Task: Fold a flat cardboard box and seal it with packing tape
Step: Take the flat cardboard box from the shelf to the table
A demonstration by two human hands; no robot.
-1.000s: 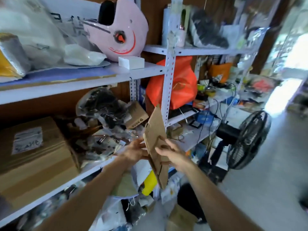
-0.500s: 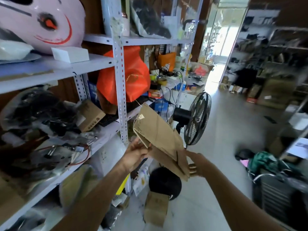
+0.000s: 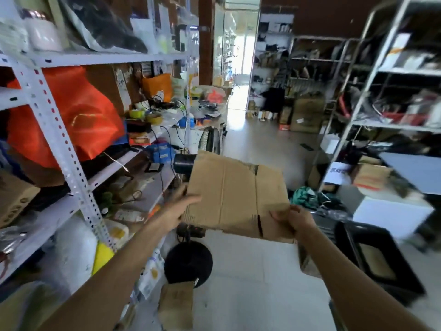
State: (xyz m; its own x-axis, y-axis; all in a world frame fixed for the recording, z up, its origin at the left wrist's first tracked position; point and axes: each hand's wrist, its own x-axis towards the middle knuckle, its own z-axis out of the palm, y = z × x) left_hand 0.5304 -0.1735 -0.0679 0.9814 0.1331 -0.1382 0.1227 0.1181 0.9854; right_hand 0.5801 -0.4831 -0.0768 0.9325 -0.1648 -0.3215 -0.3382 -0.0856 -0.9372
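At mid-frame, both hands hold the flat brown cardboard box [image 3: 236,194]: left hand [image 3: 177,210] apparently gripping its left edge, right hand [image 3: 294,220] pinching the lower right corner.

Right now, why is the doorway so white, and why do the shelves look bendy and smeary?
Head view: daylight overexposes the doorway and glares on the floor before it; head view: the wide lens bows the left shelf post and right rack, and blur smears them; head view: the flat cardboard box, gripped by the left hand and right hand, looks sharpest.
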